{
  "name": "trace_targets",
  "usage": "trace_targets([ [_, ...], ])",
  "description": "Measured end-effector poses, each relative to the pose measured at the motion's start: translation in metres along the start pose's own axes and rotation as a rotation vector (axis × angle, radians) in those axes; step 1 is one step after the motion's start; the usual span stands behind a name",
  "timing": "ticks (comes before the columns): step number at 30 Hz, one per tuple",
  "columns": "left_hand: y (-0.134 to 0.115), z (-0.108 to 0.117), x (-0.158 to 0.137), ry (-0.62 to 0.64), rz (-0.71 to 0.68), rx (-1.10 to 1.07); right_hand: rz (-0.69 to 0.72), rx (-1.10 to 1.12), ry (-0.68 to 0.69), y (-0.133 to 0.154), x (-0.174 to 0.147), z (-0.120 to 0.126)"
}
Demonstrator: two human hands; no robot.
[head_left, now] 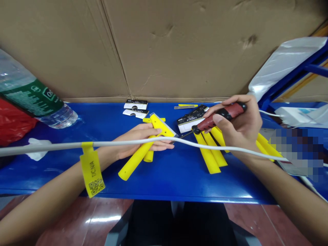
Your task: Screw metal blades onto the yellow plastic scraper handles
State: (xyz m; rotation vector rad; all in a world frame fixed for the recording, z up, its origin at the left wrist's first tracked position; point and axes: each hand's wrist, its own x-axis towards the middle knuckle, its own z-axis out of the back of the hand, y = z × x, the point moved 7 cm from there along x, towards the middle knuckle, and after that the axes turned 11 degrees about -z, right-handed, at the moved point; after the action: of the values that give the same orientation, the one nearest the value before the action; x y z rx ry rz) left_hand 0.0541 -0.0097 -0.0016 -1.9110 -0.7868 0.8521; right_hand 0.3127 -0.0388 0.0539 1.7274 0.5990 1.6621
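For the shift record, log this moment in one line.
left hand: holds yellow scraper | right hand: grips red screwdriver, tip near scraper, contact unclear | blue tabletop: more yellow handles

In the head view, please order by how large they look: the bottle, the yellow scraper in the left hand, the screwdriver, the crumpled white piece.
1. Bottle, partly cut off
2. Yellow scraper and screwdriver: too alike to rank
3. Crumpled white piece

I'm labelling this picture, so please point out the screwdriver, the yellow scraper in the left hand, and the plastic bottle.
Screwdriver (208, 123): head view, on its red handle.
Yellow scraper (160, 125): head view, on its flat blade end.
Plastic bottle (32, 97): head view, on its green label.
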Motion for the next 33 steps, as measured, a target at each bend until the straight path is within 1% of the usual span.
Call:
trace_targets([
  [4,0.001,0.002,0.001,0.01,-0.003,-0.012,0.023,-0.02,-0.002,0.003,-0.001,0.0],
  [9,0.002,0.003,0.001,0.018,0.001,0.001,0.016,0.025,-0.024,0.001,0.0,0.001],
  [15,-0.001,-0.002,-0.003,0.0,0.009,0.037,0.0,0.092,-0.005,-0.003,0.003,0.002],
  [21,-0.003,-0.003,-0.005,-0.016,0.025,0.04,-0.04,0.031,-0.018,-0.009,0.0,0.003],
  [24,-0.003,-0.004,-0.005,0.004,0.027,0.043,-0.043,0.016,-0.007,-0.009,-0.001,0.002],
  [28,-0.003,-0.004,-0.005,0.037,0.019,0.012,-0.091,0.036,-0.004,-0.009,-0.001,0.002],
  [33,-0.002,-0.007,-0.005,0.126,0.025,-0.085,-0.124,0.083,0.009,-0.009,-0.002,-0.002],
])
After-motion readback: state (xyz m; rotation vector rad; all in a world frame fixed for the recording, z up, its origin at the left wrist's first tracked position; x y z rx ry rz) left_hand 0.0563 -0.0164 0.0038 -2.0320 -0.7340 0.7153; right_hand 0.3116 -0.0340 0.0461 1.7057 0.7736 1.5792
